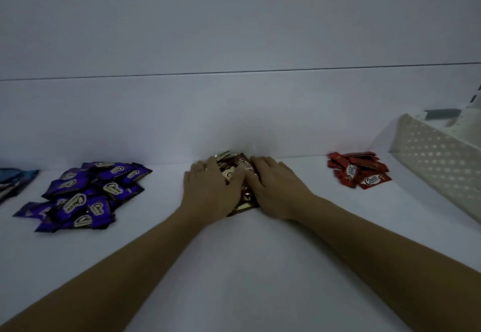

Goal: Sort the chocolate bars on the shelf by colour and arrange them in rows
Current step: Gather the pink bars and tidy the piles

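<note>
On the white shelf [247, 266], a pile of brown and gold chocolate bars [240, 175] lies in the middle near the back wall. My left hand [210, 191] lies flat on the pile's left side and my right hand [273, 188] lies flat on its right side, fingers straight, pressing the bars together. Much of the pile is hidden under both hands. A loose heap of purple bars [86, 196] is on the left. A small pile of red bars [358, 172] is on the right. Some blue bars [15, 180] show at the far left edge.
A white perforated basket [437, 167] stands tilted at the far right, behind the red pile. The white back wall runs close behind the piles.
</note>
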Demonstrator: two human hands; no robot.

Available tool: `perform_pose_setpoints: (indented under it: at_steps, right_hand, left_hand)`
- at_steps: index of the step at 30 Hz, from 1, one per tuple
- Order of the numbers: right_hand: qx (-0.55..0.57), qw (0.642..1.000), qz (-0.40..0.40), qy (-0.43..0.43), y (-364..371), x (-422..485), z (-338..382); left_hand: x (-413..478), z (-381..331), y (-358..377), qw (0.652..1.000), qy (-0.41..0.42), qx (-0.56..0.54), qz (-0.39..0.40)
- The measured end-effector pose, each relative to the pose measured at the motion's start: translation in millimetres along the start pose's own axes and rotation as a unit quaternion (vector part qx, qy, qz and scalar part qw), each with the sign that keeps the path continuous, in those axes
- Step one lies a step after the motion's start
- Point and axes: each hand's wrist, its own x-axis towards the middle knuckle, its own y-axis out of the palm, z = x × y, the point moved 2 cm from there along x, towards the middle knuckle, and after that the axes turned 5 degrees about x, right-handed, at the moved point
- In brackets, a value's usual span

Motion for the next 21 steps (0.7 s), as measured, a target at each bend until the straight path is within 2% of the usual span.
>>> perform_pose_setpoints:
  at_steps: [5, 10, 16, 21]
  right_hand:
    - [-0.023, 0.999, -0.002, 0.035, -7, -5, -15]
    - [0.011, 0.998, 0.000, 0.068, -12, -8, -31]
    - [0.039, 0.997, -0.016, 0.070, -16, -8, -34]
    - [-0.014, 0.996, -0.058, 0.072, -22, -21, -22]
  left_hand:
    - [2, -29, 19, 0.998, 0.037, -0.023, -0.034]
    - [6, -44, 31, 0.999, 0.041, -0.025, -0.011]
    - [0, -47, 16, 0.992, 0.039, -0.118, 0.019]
    - [-11, -38, 4, 0.994, 0.078, -0.069, -0.029]
